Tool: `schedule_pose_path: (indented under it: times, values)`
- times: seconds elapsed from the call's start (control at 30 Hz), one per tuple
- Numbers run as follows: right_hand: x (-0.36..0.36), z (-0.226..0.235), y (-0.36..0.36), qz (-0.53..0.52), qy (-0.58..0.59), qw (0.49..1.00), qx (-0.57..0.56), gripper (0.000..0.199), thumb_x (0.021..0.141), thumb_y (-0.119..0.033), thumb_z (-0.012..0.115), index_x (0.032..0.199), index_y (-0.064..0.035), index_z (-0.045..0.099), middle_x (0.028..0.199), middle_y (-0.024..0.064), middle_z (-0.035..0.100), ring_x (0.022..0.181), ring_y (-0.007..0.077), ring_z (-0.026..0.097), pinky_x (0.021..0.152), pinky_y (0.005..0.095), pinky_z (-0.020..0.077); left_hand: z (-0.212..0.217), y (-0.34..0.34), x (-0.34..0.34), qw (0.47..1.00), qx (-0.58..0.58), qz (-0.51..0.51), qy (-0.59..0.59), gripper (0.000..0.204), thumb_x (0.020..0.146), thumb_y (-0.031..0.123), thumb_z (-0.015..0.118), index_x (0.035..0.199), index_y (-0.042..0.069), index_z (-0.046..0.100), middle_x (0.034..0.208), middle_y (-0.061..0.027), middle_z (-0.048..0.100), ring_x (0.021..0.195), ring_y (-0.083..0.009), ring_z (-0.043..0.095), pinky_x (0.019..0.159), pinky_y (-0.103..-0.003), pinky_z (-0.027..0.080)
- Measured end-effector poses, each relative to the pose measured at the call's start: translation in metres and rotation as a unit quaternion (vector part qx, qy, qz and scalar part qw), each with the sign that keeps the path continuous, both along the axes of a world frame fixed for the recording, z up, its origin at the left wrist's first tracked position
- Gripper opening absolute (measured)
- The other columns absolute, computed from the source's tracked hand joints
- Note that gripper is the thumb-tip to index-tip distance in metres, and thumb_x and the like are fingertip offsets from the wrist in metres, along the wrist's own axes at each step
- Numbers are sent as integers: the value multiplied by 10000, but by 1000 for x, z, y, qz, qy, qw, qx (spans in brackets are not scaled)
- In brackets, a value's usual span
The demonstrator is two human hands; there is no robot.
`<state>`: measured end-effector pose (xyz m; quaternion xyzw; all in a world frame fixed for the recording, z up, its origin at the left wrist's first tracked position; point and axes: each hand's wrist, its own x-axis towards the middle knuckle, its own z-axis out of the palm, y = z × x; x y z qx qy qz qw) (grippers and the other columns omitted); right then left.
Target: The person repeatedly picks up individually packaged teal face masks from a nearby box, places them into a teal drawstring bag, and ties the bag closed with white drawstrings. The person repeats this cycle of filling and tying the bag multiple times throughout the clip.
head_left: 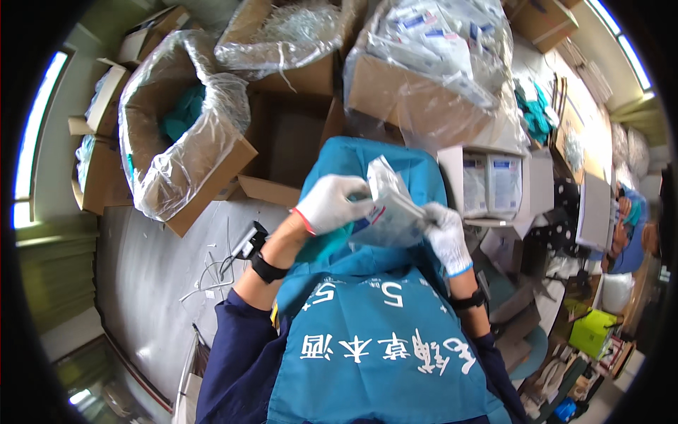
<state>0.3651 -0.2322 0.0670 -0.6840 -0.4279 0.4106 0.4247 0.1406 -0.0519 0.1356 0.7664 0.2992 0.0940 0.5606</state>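
While grey floor runs left of your left hand, lined cartons crowd beyond both hands; a white box flanks your right hand, clamped on the packet between them; your left's grip I cannot tell.

Both gloved hands grasp a pale plastic packet over a teal apron.

Operator wear
Teal apron, white characters, 6 o'clock; white gloves, left cuff red, right cuff blue; black wristbands, 8 and 4 o'clock; navy sleeves, 7 and 5 o'clock.
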Motion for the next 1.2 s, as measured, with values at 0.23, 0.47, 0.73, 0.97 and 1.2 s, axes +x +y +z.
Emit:
schedule_pose_path:
  times: [0.23,0.47,0.73,0.97,1.2]
  values:
    - [-6,28,18,-2,-22,999,-31,196,840,25,686,1036,34,705,960,130,740,874,159,695,794,304,541,-22,-2,-13,995,-10,100,-3,238,830,144,689,1038,41,741,820,-187,701,693,-206,666,708,-316,531]
    - [34,4,35,-15,-156,988,10,237,934,-61,656,1131,71,665,994,104,713,902,158,664,811,295,531,-28,36,-84,880,-35,454,-134,231,901,128,691,1059,-35,734,867,-26,725,730,-73,637,662,-222,508]
    - [-21,48,151,-80,371,922,83,276,1022,-154,573,1252,-4,591,1044,43,668,831,76,652,628,207,549,-57,29,-131,833,-185,486,-188,237,876,84,657,1069,-47,698,903,-54,713,786,-101,644,719,-243,523]
    - [-186,120,354,119,298,944,73,218,981,-151,583,1089,16,673,917,78,656,747,141,617,602,275,493,-51,-4,-108,858,-270,407,-159,234,854,71,651,1059,-33,696,894,-37,698,778,-82,623,712,-228,505]
    - [-220,107,418,116,326,920,184,195,905,-146,651,1036,-13,709,845,77,660,711,155,558,675,311,462,-37,0,-112,882,-225,403,-101,299,857,71,658,1131,-45,693,939,-37,702,805,-76,624,714,-221,508]
